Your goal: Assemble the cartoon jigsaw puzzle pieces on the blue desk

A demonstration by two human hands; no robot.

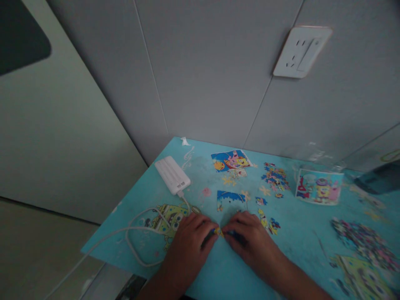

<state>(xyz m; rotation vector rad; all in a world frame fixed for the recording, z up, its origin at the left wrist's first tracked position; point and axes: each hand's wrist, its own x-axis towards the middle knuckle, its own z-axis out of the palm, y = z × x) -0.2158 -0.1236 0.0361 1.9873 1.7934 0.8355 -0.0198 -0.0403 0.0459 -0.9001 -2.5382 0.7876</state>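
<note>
My left hand point(195, 233) and my right hand point(248, 233) meet near the front of the blue table, each with thumb and fingers pinched. Between the fingertips are small blue and yellow jigsaw puzzle pieces point(219, 231), mostly covered by the fingers. I cannot tell whether they are joined. Just beyond the hands lies a partly joined blue puzzle section point(231, 199). Past it is a cartoon picture card point(231, 161). A few loose or joined pieces point(274, 225) lie to the right of my right hand.
A white power bank point(172, 174) with a white cable point(137, 228) occupies the left side. Puzzle pieces point(276, 178) are heaped toward the back, with a larger pile point(365, 243) at right. A clear container with a cartoon label point(320, 186) stands near the wall.
</note>
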